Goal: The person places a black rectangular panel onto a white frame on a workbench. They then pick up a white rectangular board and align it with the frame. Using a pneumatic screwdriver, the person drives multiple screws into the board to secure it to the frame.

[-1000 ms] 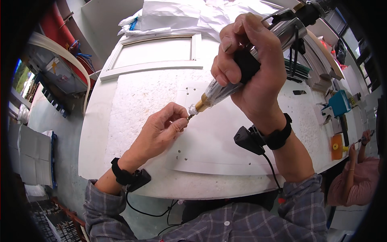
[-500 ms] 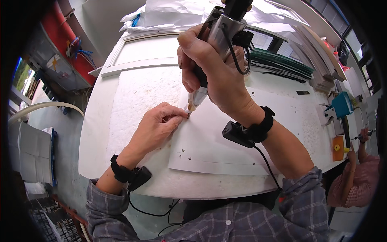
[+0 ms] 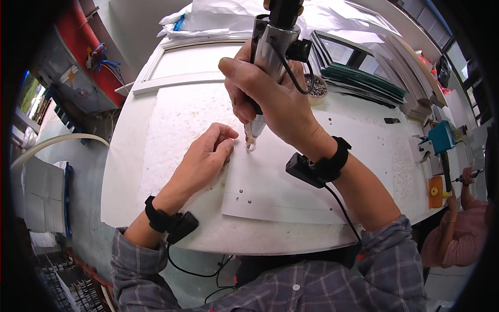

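Gripping the silver, cylindrical powered screwdriver (image 3: 270, 49) upright, your right hand (image 3: 270, 101) is clamped around its metal barrel, and its tip meets the flat white sheet panel (image 3: 291, 182) in the middle of the table. Your left hand (image 3: 205, 156) rests just left of that tip, fingers curled together on the panel's left edge; you cannot tell whether they pinch anything. The smooth panel shows a few small dark holes near its near-left corner and lies on a rough white foam pad (image 3: 171, 125) covering the round white table (image 3: 119, 203). Black bands with boxy black units and cables sit on both wrists. Far behind the tool stands a small round bowl of grey screws (image 3: 316, 88), with stacked dark green framed panes (image 3: 364, 73) to its right. At the far left lies a white rectangular frame (image 3: 176, 65). A blue boxy device (image 3: 442, 136) and an orange block (image 3: 435, 191) sit at the right edge.
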`<state>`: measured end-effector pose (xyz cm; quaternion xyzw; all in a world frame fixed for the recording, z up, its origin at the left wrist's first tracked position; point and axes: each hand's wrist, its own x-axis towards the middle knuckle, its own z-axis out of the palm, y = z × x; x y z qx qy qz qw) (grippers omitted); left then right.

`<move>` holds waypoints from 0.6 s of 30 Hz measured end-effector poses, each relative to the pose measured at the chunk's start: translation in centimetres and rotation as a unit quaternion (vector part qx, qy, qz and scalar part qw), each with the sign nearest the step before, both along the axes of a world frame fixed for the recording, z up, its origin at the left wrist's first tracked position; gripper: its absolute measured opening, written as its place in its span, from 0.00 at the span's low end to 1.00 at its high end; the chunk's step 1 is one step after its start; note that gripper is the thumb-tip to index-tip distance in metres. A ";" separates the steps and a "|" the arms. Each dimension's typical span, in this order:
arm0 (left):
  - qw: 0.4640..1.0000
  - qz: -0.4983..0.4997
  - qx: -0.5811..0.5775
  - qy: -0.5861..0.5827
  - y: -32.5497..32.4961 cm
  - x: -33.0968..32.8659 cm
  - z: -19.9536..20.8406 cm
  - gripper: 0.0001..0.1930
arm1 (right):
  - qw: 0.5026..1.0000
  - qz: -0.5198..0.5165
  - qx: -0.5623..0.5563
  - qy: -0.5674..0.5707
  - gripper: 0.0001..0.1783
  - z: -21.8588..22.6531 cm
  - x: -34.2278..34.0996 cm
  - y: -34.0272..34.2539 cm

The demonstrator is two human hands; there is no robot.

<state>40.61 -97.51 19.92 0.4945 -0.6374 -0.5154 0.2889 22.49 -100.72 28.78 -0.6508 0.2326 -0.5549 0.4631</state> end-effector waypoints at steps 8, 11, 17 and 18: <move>1.000 -0.004 0.014 0.007 0.1 -0.1 0.0 0.13 | 0.998 0.028 0.053 0.001 0.14 0.2 0.6 0.2; 1.000 -0.005 0.019 0.013 0.3 0.9 0.8 0.13 | 0.999 0.025 0.025 0.025 0.16 1.5 1.1 0.6; 0.997 -0.028 -0.017 -0.071 4.8 3.3 2.5 0.14 | 0.934 -0.099 -0.328 0.098 0.21 2.5 3.0 -0.2; 0.994 -0.029 -0.051 -0.093 6.2 3.5 2.5 0.14 | 0.936 -0.057 -0.330 0.110 0.21 1.7 3.9 -0.7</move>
